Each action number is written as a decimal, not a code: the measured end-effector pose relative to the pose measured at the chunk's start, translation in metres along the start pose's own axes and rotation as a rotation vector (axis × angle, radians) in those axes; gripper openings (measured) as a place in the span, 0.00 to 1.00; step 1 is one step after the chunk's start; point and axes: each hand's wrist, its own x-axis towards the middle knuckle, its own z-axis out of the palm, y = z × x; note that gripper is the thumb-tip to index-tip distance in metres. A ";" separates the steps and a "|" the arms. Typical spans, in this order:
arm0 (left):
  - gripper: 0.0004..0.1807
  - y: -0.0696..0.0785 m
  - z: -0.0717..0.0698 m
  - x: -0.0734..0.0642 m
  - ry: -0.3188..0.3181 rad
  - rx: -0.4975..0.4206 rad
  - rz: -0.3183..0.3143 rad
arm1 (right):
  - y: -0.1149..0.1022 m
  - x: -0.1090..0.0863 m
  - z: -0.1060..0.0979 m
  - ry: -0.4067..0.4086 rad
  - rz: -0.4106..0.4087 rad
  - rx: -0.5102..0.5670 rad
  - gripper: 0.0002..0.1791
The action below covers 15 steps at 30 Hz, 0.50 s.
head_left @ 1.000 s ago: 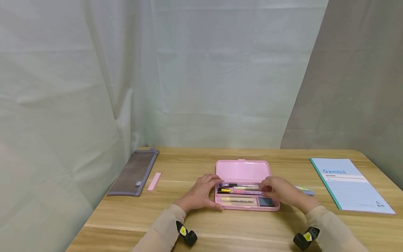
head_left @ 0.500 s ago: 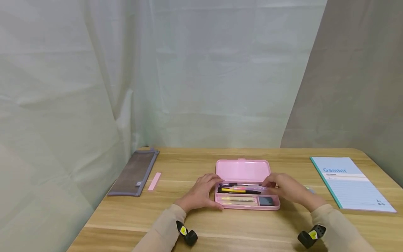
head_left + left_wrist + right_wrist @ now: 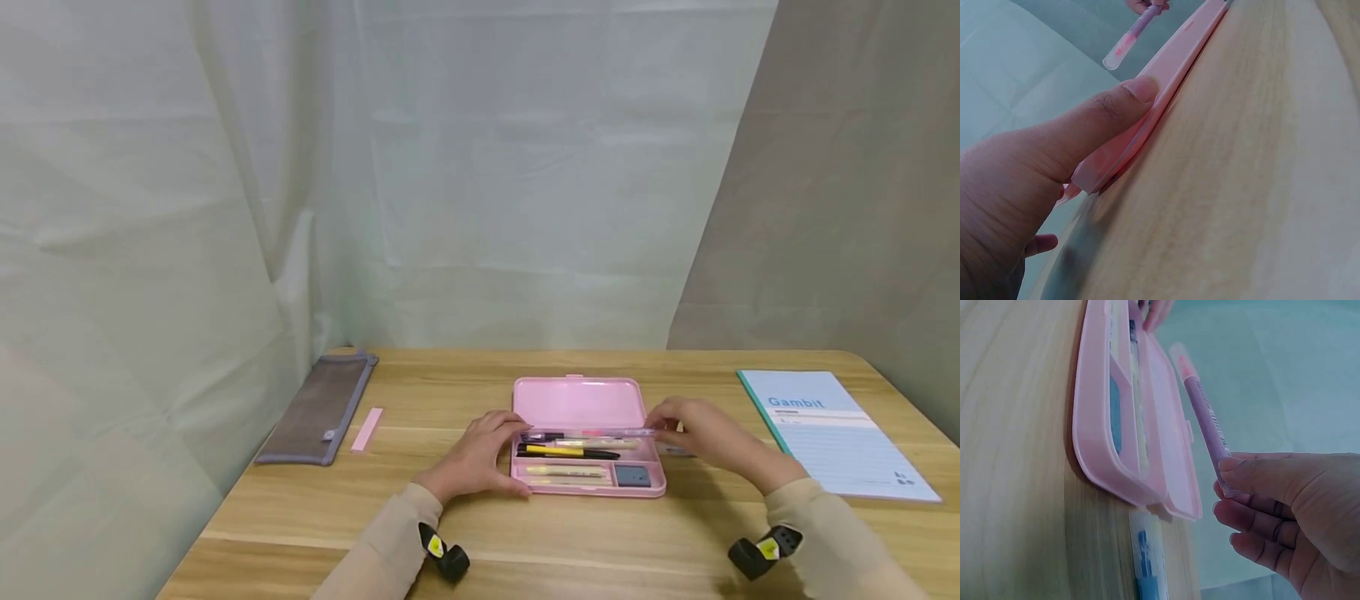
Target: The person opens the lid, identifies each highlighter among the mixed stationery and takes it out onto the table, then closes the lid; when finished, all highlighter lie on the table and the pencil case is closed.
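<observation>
One slim lilac pen with a clear cap over a pink tip (image 3: pixel 1207 419) is pinched near its end between the thumb and fingers of your right hand (image 3: pixel 699 429). From the head, the pen seems to lie along the back of the open pink plastic pencil case (image 3: pixel 577 402); both wrist views instead show it up in the air, apart from the case. Your right wrist view also gives the small printing on its barrel, too tiny to make out from the head.

Your left hand (image 3: pixel 480 456) grips the case at its left end. The left wrist view shows you the thumb pressed against the pink front wall; the head view adds fingers at the back corner.

Only the right wrist view plainly shows a clear-and-blue pen (image 3: pixel 1149 587) on the wood-grain table (image 3: pixel 577 542), just beside the case's right end; from the head, your right hand mostly covers it. The head view alone gives you the black-and-yellow pen (image 3: pixel 570 452) in the long rear compartment, the grey mesh pouch with lilac edging (image 3: pixel 315 408) and flat pink strip (image 3: pixel 367 429) well to the left, and the white-and-blue paper notebook marked "Gambit" (image 3: pixel 840 437) to the right.
</observation>
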 end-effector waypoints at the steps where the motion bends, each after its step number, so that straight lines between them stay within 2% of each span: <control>1: 0.51 0.000 0.000 0.000 0.003 0.000 0.002 | 0.001 0.000 -0.001 0.007 -0.005 -0.005 0.06; 9: 0.51 -0.001 0.000 0.000 0.011 0.000 0.007 | 0.014 -0.005 -0.005 0.039 0.020 -0.034 0.05; 15: 0.51 -0.001 0.000 0.000 0.003 0.002 0.004 | 0.026 -0.012 -0.004 0.100 0.026 -0.029 0.05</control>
